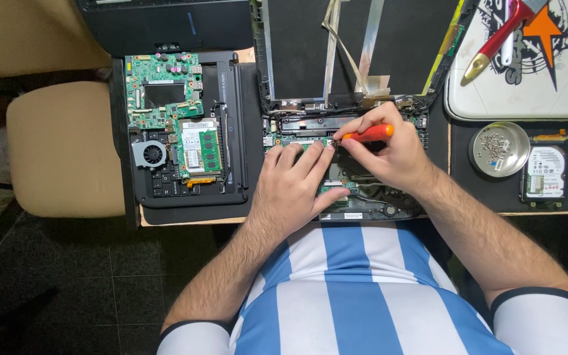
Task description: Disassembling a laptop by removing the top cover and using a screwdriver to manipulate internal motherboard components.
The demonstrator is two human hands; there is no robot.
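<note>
frame centre: our right hand (392, 154) clenches orange screwdriver (367, 134), tip down on the opened laptop (363, 204) | left hand (294, 190) released, flat, steadying the board | screw dish (498, 148) right, within reach

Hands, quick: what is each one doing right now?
Left hand: open, fingers resting flat on the opened laptop.
Right hand: closed on the orange-handled screwdriver.

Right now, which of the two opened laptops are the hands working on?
The one in the middle, below the detached screen panel. The left hand rests on it and the right hand holds an orange-handled screwdriver to it; the left-side laptop lies untouched.
</note>
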